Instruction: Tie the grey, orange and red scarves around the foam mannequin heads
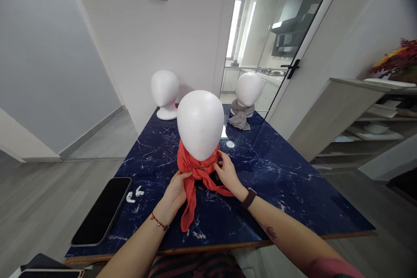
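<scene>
A white foam mannequin head (201, 124) stands upright at the middle of the table, facing me. Around its neck is a red-orange scarf (190, 164), knotted in front with two loose ends hanging down onto the table. My left hand (176, 190) is closed on the scarf at the left of the knot, thumb on top and fingers partly hidden by the cloth. On the other side my right hand (228, 174) grips the wrapped part by the neck, its fingers bent against the fabric.
Behind stand two more foam heads: a bare one (164, 91) at left and one (249, 89) at right wearing a grey scarf (241, 118). White earbuds (134, 193) and a large phone or tablet (102, 211) lie left on the dark blue marbled table (276, 195).
</scene>
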A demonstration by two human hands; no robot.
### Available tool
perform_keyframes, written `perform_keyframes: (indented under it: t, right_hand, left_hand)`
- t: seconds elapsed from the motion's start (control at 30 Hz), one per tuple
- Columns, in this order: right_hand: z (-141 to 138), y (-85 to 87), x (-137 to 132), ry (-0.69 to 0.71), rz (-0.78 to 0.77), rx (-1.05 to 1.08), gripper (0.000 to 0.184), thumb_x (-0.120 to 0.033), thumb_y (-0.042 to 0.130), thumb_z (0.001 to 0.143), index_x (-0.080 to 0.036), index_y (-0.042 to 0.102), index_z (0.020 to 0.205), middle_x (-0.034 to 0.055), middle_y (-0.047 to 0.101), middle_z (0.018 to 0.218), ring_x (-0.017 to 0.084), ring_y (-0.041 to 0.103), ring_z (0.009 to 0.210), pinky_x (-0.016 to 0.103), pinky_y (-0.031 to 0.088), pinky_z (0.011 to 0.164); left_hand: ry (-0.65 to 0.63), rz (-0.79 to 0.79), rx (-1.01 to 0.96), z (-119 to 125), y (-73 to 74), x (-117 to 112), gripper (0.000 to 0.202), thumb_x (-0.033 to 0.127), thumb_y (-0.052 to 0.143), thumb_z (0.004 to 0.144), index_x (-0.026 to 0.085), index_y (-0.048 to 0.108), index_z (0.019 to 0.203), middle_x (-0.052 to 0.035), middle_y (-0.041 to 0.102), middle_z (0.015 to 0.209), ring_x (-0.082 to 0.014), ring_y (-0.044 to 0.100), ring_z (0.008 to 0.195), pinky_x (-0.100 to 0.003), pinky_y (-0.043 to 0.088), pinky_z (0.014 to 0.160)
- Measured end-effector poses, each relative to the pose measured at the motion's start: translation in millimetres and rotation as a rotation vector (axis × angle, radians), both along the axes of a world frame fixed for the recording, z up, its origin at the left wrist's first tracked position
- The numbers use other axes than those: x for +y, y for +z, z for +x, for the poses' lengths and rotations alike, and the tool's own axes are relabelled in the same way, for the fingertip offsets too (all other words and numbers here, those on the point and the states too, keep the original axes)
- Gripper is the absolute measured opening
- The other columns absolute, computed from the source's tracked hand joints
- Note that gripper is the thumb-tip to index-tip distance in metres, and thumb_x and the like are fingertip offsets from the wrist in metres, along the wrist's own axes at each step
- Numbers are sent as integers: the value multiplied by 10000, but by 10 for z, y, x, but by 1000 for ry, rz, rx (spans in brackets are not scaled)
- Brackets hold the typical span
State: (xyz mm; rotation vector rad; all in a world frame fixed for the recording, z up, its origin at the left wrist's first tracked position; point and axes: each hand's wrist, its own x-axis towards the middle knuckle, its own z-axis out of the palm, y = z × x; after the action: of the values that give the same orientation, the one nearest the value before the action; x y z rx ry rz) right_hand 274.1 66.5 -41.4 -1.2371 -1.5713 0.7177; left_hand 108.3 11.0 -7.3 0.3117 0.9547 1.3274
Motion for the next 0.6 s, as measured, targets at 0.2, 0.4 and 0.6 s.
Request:
perform_keyframes:
  t: [0.2, 0.4, 0.6]
  right_hand:
    - [-7, -8, -16, -1, 1, 88, 424, -287, 489, 813, -181, 498, 1224, 116, 537, 1182, 196, 576, 950, 371, 488, 850]
    - [49, 47, -2, -82, 35, -12, 372, -270, 496, 806, -175, 565, 1159, 99, 549, 1040, 184, 566, 830, 389, 478, 839]
    - [134, 125, 197, -36, 252, -101, 366, -263, 362, 897, -218, 539, 1213, 86, 456, 1316, 199, 407, 1232, 408, 308, 1071]
  left_hand:
    - [49, 162, 525, -30, -177, 4, 449, 196, 774, 630, 168, 508, 991, -24, 663, 689, -159, 631, 515, -245, 478, 514]
    - [124, 226, 922, -93, -136, -55, 750, 300, 801, 585, 166, 458, 1238, -70, 671, 753, -250, 669, 716, -289, 460, 668]
    - [260, 318, 867, -100, -8, -79, 791, 233, 818, 520, 172, 487, 1236, -169, 439, 1359, -313, 414, 1265, -335, 347, 997]
